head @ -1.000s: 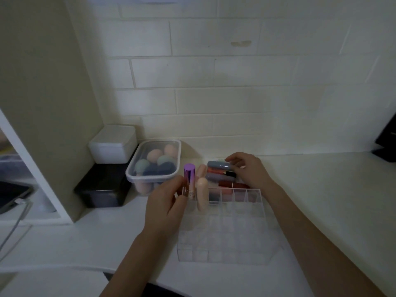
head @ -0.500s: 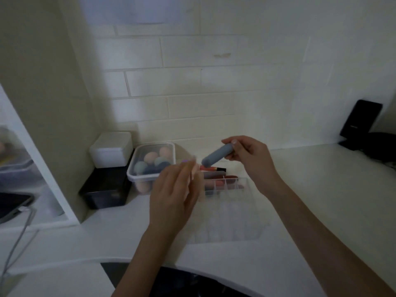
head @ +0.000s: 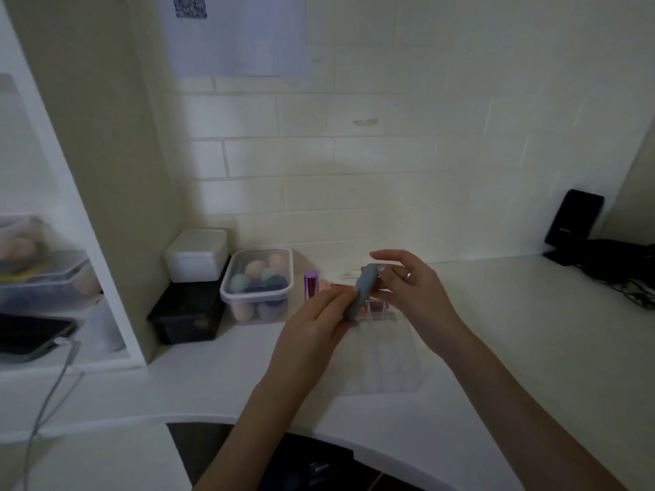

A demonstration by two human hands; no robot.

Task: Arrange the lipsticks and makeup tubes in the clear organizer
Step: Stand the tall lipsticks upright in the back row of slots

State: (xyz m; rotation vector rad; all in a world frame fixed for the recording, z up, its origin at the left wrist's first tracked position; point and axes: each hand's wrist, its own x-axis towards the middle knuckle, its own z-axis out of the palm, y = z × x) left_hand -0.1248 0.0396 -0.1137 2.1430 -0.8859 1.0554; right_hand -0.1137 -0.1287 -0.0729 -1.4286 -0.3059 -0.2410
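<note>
A grey makeup tube [head: 359,292] is held nearly upright above the back of the clear organizer [head: 393,366]. My right hand [head: 411,292] pinches its top end and my left hand [head: 315,324] grips its lower end. A purple lipstick [head: 311,284] stands in the organizer's back left corner. Reddish tubes [head: 377,308] show behind my hands at the organizer's back row, partly hidden.
A clear lidded box of makeup sponges [head: 260,281] stands left of the organizer, beside a white box [head: 196,255] stacked on a black box [head: 188,315]. A shelf unit [head: 71,242] rises at the left. Black items [head: 602,256] lie at the far right.
My right hand lifted the grey tube from the pile behind the organizer and turned it upright. My left hand let go of the purple lipstick and took the tube's lower end.
</note>
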